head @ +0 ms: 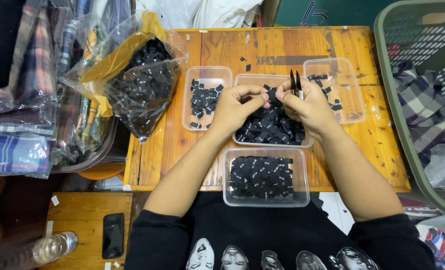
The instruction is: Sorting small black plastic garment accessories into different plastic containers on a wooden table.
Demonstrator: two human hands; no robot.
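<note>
Both hands' fingers [262,95] pinch a black label [271,96].

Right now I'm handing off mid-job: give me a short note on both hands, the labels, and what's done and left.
Left hand: pinching a small black label at its fingertips.
Right hand: holds black snips, points up, and pinches the same label.
Both hover over the middle tub, heaped with loose black labels.
Near tub: a neat layer of labels, looks sorted.
Left tub: partly filled. Right tub: few pieces.
Plastic bag of labels looks untouched.
</note>
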